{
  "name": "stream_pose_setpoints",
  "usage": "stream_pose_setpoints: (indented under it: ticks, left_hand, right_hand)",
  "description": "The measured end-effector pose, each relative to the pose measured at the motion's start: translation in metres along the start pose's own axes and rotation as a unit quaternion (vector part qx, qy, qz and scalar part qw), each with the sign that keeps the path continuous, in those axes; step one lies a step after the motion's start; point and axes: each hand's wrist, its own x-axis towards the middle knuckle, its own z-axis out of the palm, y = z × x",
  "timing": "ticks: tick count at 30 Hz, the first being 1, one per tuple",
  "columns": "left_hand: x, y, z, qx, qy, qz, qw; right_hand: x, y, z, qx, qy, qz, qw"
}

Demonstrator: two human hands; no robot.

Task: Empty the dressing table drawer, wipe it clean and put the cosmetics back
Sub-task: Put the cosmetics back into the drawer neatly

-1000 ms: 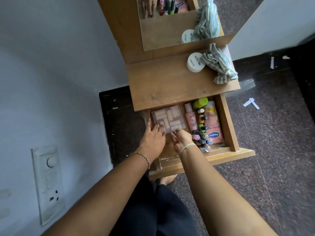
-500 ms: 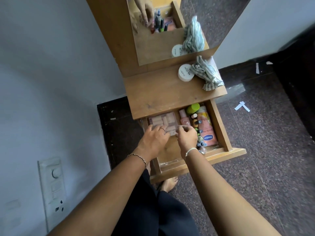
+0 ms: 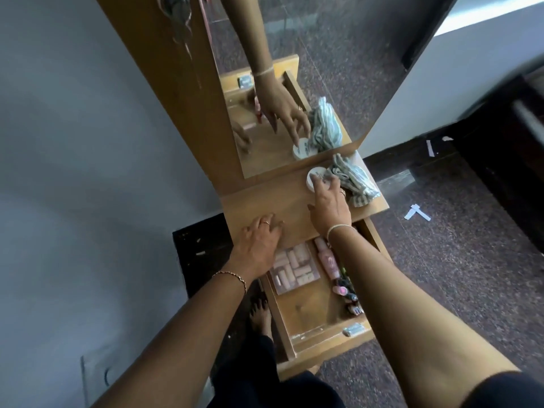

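Observation:
The dressing table drawer (image 3: 323,338) is pulled out below the wooden top (image 3: 265,201). In it lie a clear box of pink pieces (image 3: 294,269), a pink bottle (image 3: 326,260) and several small nail polish bottles (image 3: 347,290), partly hidden by my right forearm. My right hand (image 3: 331,209) reaches over the top; its fingertips rest on a white jar (image 3: 315,175) while the thumb stays spread away. My left hand (image 3: 260,237) lies flat on the top's front edge with nothing in it.
A striped grey cloth (image 3: 353,181) lies bunched right of the jar, near the top's right edge. The mirror (image 3: 309,54) stands behind. My bare foot (image 3: 260,316) is under the drawer's left side. Paper scraps (image 3: 416,212) lie on the floor.
Both hands left the clear box in the drawer. The right hand rose to the white jar on the top, and the left moved up onto the top's front edge. The view tilted upward.

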Motion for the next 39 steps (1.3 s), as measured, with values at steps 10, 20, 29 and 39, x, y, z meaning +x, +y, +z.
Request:
stream_pose_setpoints:
  ticks: [10,20,29,39]
  left_hand:
    - [0.018,-0.016,0.006,-0.007,0.008,0.01,1.0]
    - [0.015,-0.017,0.013,-0.008,0.033,0.011,0.999]
    - [-0.029,-0.003,0.023,-0.007,0.034,-0.024,0.999]
    - [-0.106,0.065,0.071,-0.07,0.049,-0.119,0.989]
  right_hand:
    - [0.03,-0.002,0.013,0.001,-0.024,0.107,0.994]
    - [0.012,-0.006,0.035,-0.05,0.059,0.08,0.994]
    - [-0.034,0.006,0.033,0.046,0.059,0.014,0.997]
    - [-0.166,0.07,0.05,0.072,-0.006,-0.06,0.996]
